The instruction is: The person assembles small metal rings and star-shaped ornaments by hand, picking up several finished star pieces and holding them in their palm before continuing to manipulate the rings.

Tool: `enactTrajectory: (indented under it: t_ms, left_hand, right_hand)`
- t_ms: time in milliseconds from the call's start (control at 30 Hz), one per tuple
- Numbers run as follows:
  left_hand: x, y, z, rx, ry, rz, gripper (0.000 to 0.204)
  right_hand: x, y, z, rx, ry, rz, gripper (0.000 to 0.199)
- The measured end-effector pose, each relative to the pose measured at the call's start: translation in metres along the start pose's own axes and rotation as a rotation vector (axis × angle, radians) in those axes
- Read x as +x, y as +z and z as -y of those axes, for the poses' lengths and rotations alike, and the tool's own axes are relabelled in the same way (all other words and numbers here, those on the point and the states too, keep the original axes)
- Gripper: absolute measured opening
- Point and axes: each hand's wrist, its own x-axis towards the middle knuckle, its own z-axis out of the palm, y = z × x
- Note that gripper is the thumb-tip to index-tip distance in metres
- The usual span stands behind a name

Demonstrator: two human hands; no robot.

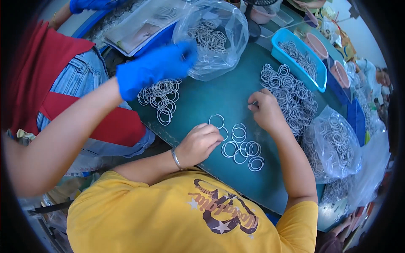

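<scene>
My left hand (199,145), a bangle at its wrist, is curled closed low over the green tabletop. A thin silver metal ring (227,134) shows partly from beside its fingertips; whether they grip it is hidden. Another ring (217,121) lies just beyond. Between my hands and nearer to me is a loose group of overlapping metal rings (241,155). My right hand (265,110) has thumb and fingers pinched together above the table; what they hold, if anything, is too small to make out. Beside it spreads a large heap of metal rings (291,95).
A co-worker's blue-gloved hand (156,69) reaches in from the left above another ring pile (163,103). Behind stands an open clear plastic bag (236,46) of rings. A light-blue basket (322,80) holds more at the back right. A filled plastic bag (354,158) rests at right.
</scene>
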Motion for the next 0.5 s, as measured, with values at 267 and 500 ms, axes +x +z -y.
enactTrajectory:
  t_ms: [267,500]
  left_hand:
    - [0.002,0.004,0.000,0.020,0.033,-0.082,0.017]
    - [-0.008,0.000,0.008,-0.208,-0.190,-0.321,0.012]
  right_hand:
    - [0.078,-0.034,0.049,0.877,0.041,-0.199,0.023]
    - [0.047,0.012,0.047,0.205,-0.217,0.224,0.010]
